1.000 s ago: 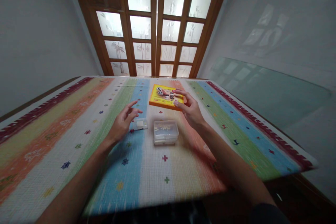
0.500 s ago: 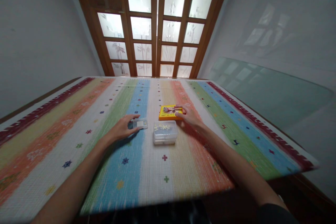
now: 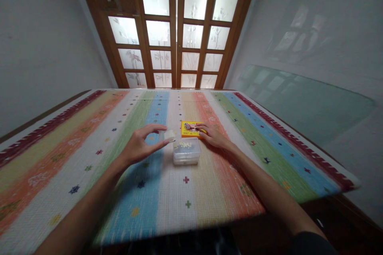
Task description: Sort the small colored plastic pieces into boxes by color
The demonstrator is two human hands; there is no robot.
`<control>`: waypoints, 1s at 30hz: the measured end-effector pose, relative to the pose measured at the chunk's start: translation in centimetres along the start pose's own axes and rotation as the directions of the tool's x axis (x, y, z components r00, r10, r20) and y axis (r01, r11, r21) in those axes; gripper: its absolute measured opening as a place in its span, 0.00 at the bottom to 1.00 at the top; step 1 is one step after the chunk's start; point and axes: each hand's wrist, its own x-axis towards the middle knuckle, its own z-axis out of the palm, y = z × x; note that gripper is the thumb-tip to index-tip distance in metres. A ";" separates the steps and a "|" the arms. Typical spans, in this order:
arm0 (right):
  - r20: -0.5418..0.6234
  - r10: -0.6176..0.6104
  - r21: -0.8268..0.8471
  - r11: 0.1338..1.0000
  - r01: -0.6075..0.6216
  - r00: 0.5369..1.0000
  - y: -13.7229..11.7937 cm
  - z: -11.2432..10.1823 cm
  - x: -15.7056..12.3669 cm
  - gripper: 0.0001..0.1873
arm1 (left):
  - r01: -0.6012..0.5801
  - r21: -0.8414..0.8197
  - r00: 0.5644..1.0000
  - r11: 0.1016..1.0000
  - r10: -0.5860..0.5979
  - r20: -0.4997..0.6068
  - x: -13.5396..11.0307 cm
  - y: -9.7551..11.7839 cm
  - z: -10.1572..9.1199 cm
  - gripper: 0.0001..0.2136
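My left hand [image 3: 140, 143] holds a small translucent plastic case [image 3: 169, 134] by its left end, thumb and fingers on opposite sides. The case looks lifted slightly off the cloth, and blur hides its details. At the right end of a yellow box [image 3: 188, 130] with a printed picture on its lid, my right hand [image 3: 212, 135] has its fingers over the top and edge. The yellow box lies flat. Just in front of it, nearer me, stands a clear plastic box [image 3: 186, 151] with small pale pieces visible at its top; neither hand grips it.
A striped, patterned tablecloth [image 3: 173, 203] covers the table, whose front edge is close to me. Wooden doors with frosted panes [image 3: 161, 32] stand beyond the far edge. A pale glass-like panel [image 3: 299, 91] leans along the right wall.
My left hand has carried the small translucent case rightward and a little farther away, close to the two boxes. My right hand remains at the yellow box, its fingers slightly shifted.
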 end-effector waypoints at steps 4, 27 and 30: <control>-0.005 -0.016 -0.014 1.000 0.016 1.000 -0.2 0.0 -0.2 0.19 | -0.114 0.001 0.991 0.994 0.113 0.066 0.6 2.1 1.5 0.15; -0.121 0.048 0.065 0.997 -0.041 0.991 -0.3 -0.6 -0.2 0.19 | -0.057 -0.013 0.976 0.998 0.059 0.208 0.8 1.4 3.9 0.21; -0.160 0.080 0.126 0.990 -0.060 0.984 -1.3 -1.7 -0.3 0.19 | -0.021 0.016 0.984 1.000 0.017 0.179 0.8 1.9 3.2 0.27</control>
